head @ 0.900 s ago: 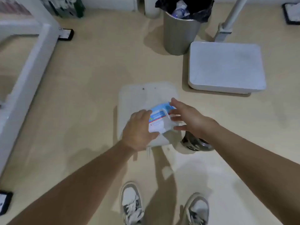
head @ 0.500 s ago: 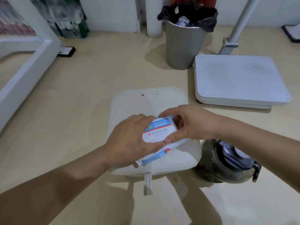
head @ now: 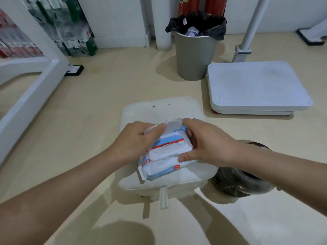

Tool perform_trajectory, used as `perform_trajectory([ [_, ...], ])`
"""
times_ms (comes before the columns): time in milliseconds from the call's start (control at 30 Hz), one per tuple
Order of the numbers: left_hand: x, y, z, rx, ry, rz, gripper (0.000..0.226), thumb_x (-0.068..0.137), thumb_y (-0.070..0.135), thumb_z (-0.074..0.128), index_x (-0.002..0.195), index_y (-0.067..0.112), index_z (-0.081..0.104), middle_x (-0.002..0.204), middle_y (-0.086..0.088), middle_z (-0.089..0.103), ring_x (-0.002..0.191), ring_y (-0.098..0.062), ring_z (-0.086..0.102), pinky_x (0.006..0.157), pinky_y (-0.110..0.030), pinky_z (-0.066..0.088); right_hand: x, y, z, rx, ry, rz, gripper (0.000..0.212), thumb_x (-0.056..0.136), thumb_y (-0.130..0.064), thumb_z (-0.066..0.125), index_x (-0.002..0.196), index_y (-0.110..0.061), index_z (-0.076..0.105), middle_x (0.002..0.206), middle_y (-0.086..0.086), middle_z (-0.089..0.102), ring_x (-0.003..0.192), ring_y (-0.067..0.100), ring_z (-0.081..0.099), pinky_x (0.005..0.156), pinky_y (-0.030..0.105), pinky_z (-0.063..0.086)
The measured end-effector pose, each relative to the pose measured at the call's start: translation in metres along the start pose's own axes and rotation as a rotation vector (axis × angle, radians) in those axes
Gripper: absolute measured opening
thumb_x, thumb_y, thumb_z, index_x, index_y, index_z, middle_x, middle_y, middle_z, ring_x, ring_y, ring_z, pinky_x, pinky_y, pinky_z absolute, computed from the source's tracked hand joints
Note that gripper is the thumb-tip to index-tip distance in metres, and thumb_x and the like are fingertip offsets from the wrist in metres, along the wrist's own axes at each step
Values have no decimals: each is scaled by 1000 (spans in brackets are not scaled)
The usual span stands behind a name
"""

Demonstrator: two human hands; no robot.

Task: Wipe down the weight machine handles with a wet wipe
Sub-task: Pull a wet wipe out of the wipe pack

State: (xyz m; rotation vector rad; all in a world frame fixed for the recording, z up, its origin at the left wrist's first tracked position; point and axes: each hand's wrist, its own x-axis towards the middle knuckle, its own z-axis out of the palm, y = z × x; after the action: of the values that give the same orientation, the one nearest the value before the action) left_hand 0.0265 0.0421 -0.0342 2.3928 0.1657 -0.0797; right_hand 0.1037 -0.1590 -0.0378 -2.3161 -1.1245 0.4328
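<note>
Wet-wipe pack (head: pixel 168 156): blue and white, held over the white padded seat (head: pixel 134 181), flip lid raised.
Left hand (head: pixel 136 140): fingers clamped on the pack's left side and lid.
Right hand (head: pixel 205 142): thumb and fingers clamped on the pack's right side.
Background: lined trash bin (head: pixel 194 55), white platform (head: pixel 256 85).

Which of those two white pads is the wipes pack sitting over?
The near cream seat pad, between both hands, with a strap hanging off its front edge. The far white platform, right of the bin, has nothing on it.
</note>
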Motion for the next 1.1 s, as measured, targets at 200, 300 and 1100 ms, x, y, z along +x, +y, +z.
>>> perform_trajectory([
  [200, 7, -1, 1, -46, 297, -50, 47, 82, 27, 71, 120, 36, 44, 103, 9, 58, 79, -10, 61, 73, -22, 49, -5, -2, -15, 317, 41, 155, 56, 78, -51, 68, 122, -47, 34, 92, -3, 57, 73, 15, 63, 71, 33, 54],
  [300, 7, -8, -3, 406, 393, 307, 42, 75, 16, 72, 111, 29, 55, 113, -5, 53, 93, -22, 48, 76, -36, 47, -7, -9, -11, 7, 100, -40, 35, 84, -37, 65, 113, -38, 44, 90, -7, 50, 73, 13, 56, 71, 36, 50],
  [1100, 3, 17, -24, -10, -235, 54, 20, 66, 22, 85, 68, 17, 66, 74, 1, 65, 65, -6, 59, 74, -34, 54, 17, -25, 2, 147, 158, -199, 15, 79, -6, 58, 92, -15, 58, 89, 0, 57, 74, 18, 56, 69, 37, 48],
])
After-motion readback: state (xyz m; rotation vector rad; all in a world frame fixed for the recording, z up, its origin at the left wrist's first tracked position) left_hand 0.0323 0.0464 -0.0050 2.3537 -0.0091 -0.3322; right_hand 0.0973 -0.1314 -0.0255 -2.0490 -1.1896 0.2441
